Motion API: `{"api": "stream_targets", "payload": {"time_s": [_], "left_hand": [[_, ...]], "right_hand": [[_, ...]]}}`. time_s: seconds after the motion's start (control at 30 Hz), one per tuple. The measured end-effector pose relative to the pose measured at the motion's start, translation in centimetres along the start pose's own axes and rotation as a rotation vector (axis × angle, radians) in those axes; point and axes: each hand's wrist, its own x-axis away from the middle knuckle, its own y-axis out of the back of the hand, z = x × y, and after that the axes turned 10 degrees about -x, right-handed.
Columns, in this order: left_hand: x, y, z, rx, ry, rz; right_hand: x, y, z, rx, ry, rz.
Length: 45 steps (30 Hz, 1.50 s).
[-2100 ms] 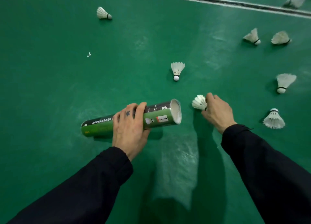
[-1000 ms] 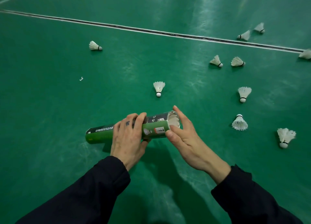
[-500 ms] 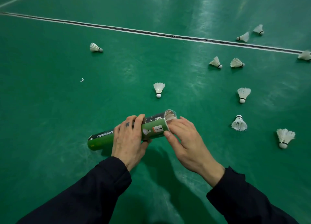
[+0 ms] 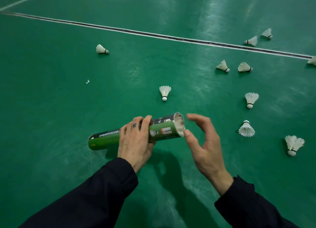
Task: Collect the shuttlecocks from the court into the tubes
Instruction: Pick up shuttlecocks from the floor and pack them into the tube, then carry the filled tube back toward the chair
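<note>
My left hand (image 4: 135,138) grips a green and black shuttlecock tube (image 4: 164,130) around its middle, held nearly level above the court with its open mouth facing right. White feathers show just inside the mouth. My right hand (image 4: 203,142) hovers beside that mouth with fingers spread and relaxed, holding nothing; its thumb tip is close to the rim. Several white shuttlecocks lie on the green floor: one (image 4: 165,92) just beyond the tube, one (image 4: 246,129) to the right, another (image 4: 251,99) farther right.
More shuttlecocks lie scattered at the right (image 4: 293,144), near the white and black court line (image 4: 171,37), and one at the far left (image 4: 101,49). A tiny white scrap (image 4: 87,81) lies on the floor at left.
My right hand picked a shuttlecock off the floor, pushed it into the tube mouth, and has now drawn back with its fingers spread. The left hand kept its grip on the tube.
</note>
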Motion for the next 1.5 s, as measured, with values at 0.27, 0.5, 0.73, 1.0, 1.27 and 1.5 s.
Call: {"api": "stream_targets", "payload": {"time_s": [0.27, 0.5, 0.73, 1.0, 1.27, 1.5], "left_hand": [[-0.4, -0.6, -0.6, -0.123, -0.144, -0.002], [-2.4, 3.5, 0.5, -0.034, -0.046, 0.075], [-2.5, 21.8, 2.7, 0.033, 0.155, 0.178], [0.6, 45.0, 4.1, 0.083, 0.311, 0.182], [7.8, 64.5, 6.2, -0.130, 0.529, 0.191], [17.0, 74.8, 7.7, -0.274, 0.750, 0.141]], "right_hand": [[-0.5, -0.9, -1.4, -0.101, -0.340, 0.115], [-3.7, -1.9, 3.2, -0.071, -0.338, 0.096], [-10.0, -1.0, 21.5, -0.082, -0.451, 0.087], [-14.3, -1.3, 43.9, -0.310, -0.696, 0.039], [-13.6, -2.6, 61.2, -0.682, -0.973, 0.196], [-10.1, -7.0, 70.1, -0.880, -1.078, 0.569]]}}
